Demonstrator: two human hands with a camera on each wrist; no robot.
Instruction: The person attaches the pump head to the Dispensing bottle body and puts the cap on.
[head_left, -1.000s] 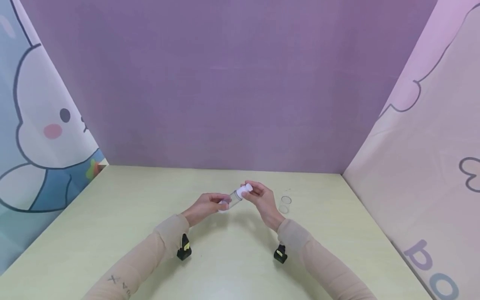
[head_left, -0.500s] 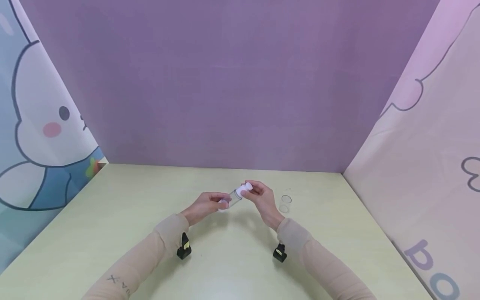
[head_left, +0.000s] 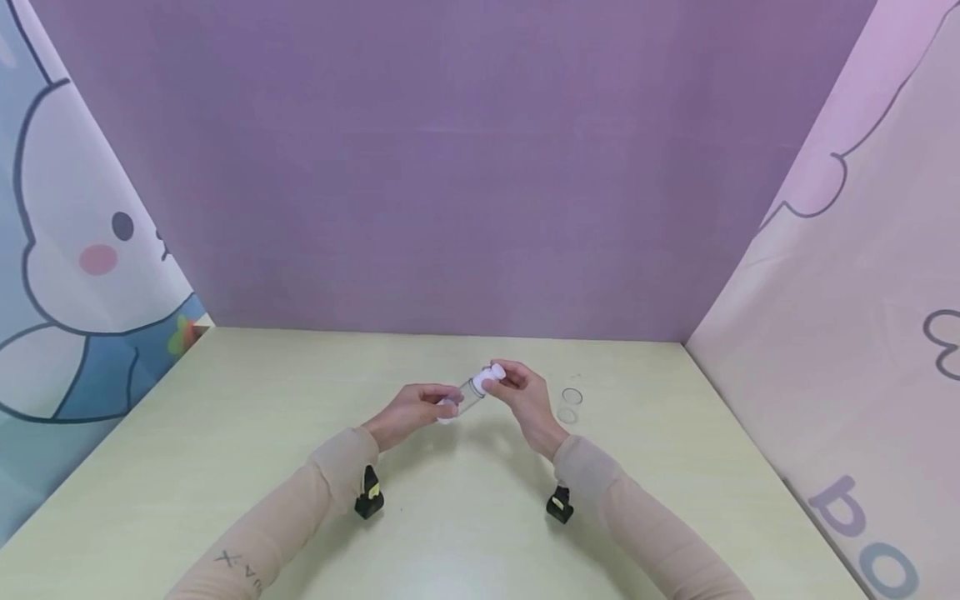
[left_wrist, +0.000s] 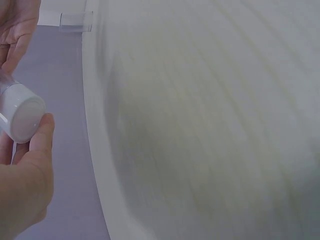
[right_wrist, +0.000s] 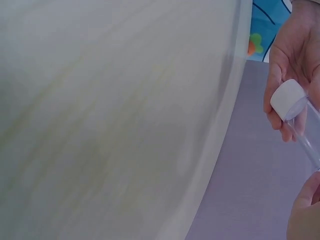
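A small clear bottle (head_left: 468, 397) with a white base and a white pump-like top is held tilted above the table, its top end up and to the right. My left hand (head_left: 411, 412) pinches the white base (left_wrist: 22, 112) between thumb and fingers. At the other end, my right hand (head_left: 528, 404) grips the white top (head_left: 487, 379). In the right wrist view the bottle's transparent body (right_wrist: 309, 142) runs between both hands. Just right of the right hand, a clear open-rimmed cylinder, like a bottle's overcap (head_left: 572, 397), stands on the table.
The pale wood-look table (head_left: 262, 400) ends at a purple panel (head_left: 465, 167) behind. Printed cartoon cloths hang at the left (head_left: 97, 208) and right (head_left: 847, 275). Dark wrist-worn devices sit under the left sleeve (head_left: 292, 500) and the right sleeve (head_left: 637, 508).
Both hands keep the same hold on the bottle, with hardly any visible motion. The head view has shifted very slightly.
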